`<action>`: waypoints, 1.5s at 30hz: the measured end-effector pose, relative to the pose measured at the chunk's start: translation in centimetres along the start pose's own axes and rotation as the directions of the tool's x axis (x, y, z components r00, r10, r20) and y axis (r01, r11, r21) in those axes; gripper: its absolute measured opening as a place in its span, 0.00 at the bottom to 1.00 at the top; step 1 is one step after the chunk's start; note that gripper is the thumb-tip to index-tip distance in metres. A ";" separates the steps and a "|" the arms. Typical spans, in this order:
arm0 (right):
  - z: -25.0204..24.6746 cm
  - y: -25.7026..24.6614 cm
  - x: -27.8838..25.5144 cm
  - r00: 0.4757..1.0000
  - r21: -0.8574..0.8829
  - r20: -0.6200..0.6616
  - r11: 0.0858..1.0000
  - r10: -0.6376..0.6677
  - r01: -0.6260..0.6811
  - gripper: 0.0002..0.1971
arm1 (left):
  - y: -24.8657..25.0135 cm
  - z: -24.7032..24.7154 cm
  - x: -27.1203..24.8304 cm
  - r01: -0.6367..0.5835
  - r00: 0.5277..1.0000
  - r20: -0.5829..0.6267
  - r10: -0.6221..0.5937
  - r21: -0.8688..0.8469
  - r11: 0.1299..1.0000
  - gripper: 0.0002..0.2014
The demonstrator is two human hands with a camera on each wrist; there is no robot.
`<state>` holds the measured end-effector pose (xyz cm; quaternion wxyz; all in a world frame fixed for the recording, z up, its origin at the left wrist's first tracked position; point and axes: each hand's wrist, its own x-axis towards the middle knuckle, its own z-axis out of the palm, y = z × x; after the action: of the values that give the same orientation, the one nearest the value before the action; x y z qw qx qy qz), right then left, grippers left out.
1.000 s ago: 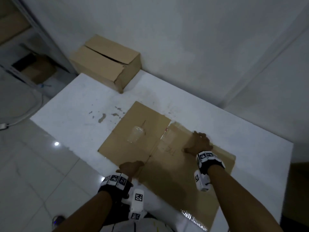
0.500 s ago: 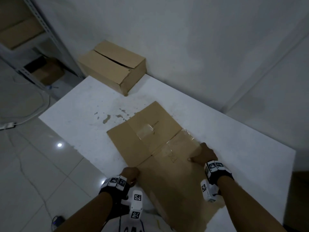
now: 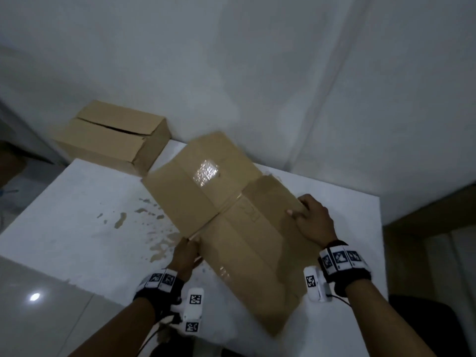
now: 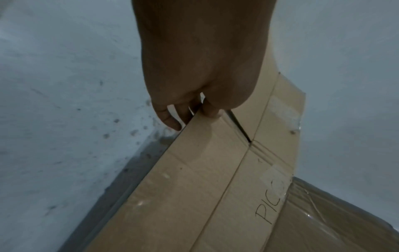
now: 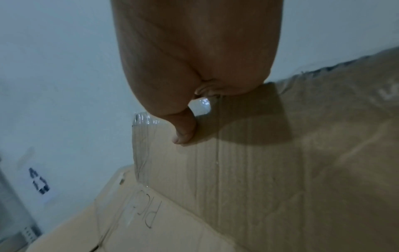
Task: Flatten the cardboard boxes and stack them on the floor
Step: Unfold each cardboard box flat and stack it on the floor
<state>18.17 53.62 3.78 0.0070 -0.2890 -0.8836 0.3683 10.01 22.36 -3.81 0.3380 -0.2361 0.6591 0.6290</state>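
Note:
A flattened brown cardboard box (image 3: 231,207) with clear tape is tilted up off the white table (image 3: 77,215), its far end raised toward the wall. My left hand (image 3: 186,249) grips its left edge, thumb on top and fingers underneath; the left wrist view shows the same hand (image 4: 190,110) and the flattened box (image 4: 194,187). My right hand (image 3: 306,215) holds the right edge with the thumb pressed on top; in the right wrist view the thumb of that hand (image 5: 183,131) lies on the cardboard (image 5: 259,170). A second, unflattened box (image 3: 110,137) sits at the table's far left corner.
White walls (image 3: 257,73) close in behind and to the right of the table. Brown stains (image 3: 121,220) mark the tabletop. A glossy tiled floor (image 3: 33,305) lies to the left, below the table edge. A dark object (image 3: 425,325) stands low on the right.
The flattened box, lying flat on the table a second ago, has been turned and lifted at its far end. Both hands shifted to its side edges.

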 end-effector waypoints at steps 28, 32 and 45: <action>27.8 -33.9 -11.5 0.882 0.620 0.454 0.756 -0.125 -0.211 0.23 | 18.0 -47.1 -2.5 -0.545 0.830 0.170 0.531 0.047 0.837 0.12; 32.9 -38.0 -8.4 0.834 0.604 0.527 0.763 -0.163 -0.231 0.54 | 19.4 -53.5 -2.0 -0.562 0.817 0.144 0.558 -0.014 0.827 0.11; 51.1 -55.9 -0.6 0.653 0.530 0.699 0.824 -0.291 -0.200 0.35 | 27.9 -74.5 3.0 -0.495 0.861 -0.077 0.502 0.090 0.864 0.13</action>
<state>-21.08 -11.13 3.29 -0.2664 -0.0697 -0.6615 0.6976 -23.59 -48.26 11.13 0.1388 -0.0767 0.7343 0.6600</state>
